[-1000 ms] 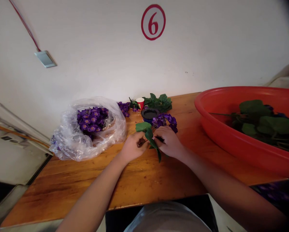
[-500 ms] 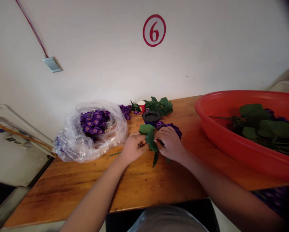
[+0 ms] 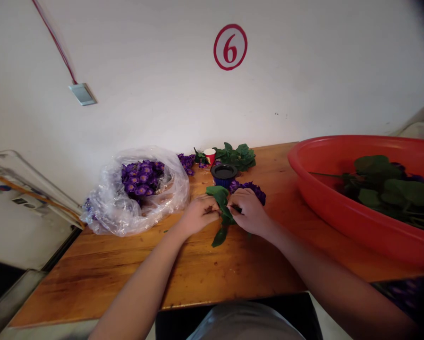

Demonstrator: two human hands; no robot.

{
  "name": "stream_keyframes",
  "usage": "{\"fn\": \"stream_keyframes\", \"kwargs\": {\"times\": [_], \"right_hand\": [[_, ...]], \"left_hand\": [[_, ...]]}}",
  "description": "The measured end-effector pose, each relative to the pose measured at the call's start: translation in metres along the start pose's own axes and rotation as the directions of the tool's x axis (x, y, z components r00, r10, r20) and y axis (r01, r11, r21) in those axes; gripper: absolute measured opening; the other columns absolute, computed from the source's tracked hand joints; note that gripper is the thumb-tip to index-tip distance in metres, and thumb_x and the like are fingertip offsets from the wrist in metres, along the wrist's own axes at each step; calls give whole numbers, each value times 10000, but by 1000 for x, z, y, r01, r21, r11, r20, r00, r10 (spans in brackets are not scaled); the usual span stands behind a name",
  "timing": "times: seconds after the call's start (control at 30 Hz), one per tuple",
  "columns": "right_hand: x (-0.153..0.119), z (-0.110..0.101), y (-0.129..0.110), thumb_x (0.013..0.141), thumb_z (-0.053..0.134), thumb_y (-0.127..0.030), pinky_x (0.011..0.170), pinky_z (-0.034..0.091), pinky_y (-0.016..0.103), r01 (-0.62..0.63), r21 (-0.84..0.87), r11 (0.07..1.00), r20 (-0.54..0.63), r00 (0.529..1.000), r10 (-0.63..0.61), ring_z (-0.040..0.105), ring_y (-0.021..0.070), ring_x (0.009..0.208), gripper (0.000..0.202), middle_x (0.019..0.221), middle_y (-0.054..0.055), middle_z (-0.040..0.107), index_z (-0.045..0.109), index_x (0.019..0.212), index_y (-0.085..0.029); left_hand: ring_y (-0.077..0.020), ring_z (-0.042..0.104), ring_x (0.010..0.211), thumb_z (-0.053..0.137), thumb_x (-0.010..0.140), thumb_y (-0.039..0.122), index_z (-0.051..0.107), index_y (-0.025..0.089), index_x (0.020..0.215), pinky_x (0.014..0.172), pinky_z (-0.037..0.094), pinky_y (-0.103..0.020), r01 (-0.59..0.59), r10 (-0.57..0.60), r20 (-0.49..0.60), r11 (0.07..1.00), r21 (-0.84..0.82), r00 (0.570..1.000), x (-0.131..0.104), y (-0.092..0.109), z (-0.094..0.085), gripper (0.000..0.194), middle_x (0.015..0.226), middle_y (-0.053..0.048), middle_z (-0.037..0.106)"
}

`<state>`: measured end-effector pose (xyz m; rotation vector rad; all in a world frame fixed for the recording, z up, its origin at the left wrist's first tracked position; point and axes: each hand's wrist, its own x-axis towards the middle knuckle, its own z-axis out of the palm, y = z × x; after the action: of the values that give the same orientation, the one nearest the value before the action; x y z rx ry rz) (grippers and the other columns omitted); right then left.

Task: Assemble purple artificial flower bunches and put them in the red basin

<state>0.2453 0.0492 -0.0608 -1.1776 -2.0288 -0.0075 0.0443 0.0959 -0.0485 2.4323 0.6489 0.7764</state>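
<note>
Green artificial leaves [image 3: 220, 203] are held between my two hands over the middle of the wooden table [image 3: 198, 278]. My left hand [image 3: 200, 215] is closed on the leaf stem from the left. From the right, my right hand [image 3: 248, 211] is closed on the same leafy piece, its fingers pinched near the leaves. One leaf hangs down below the hands. A bunch of purple flowers [image 3: 255, 191] lies just behind my right hand and is partly hidden by it. Beyond the hands stands a dark blue pot [image 3: 224, 174] with a black rim.
On the left, a clear plastic bag [image 3: 176, 189] holds purple flowers [image 3: 141, 177]. A red cup [image 3: 209, 156] stands at the back beside green leaves [image 3: 242, 156] and more purple flowers [image 3: 186, 163]. At right, a large red basin [image 3: 314, 189] contains leaves and flowers.
The hanging leaf has swung to the left, and the upper leaf has turned between my hands. The whole view has shifted slightly.
</note>
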Motion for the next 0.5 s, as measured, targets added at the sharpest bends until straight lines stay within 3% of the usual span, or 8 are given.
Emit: {"fn": "stream_keyframes", "kwargs": {"times": [0.2,0.3,0.5], "right_hand": [[0,2,0,798,587,-142,750,360,339,-27,35,999,5,1000,27,554,196,770,112,730,31,647,606,702,-196],[0,-1,1,798,581,-140,738,344,330,-21,-28,999,85,996,23,538,191,778,95,743,27,639,606,724,-195],[1,-10,-2,868,543,-202,760,281,359,244,-243,939,291,941,-169,475,207,845,113,828,53,641,648,828,-188]], "left_hand": [[-142,523,710,564,793,152,606,165,783,671,406,-259,53,-51,18,990,-129,999,-5,-9,7,45,746,6,582],[-144,526,710,557,791,152,595,167,784,669,415,-257,93,-91,20,984,-151,996,-7,-10,11,41,746,6,586],[-132,515,743,520,798,111,568,159,813,703,417,-244,94,-84,68,982,-165,994,-6,-8,18,69,788,2,576]]}}
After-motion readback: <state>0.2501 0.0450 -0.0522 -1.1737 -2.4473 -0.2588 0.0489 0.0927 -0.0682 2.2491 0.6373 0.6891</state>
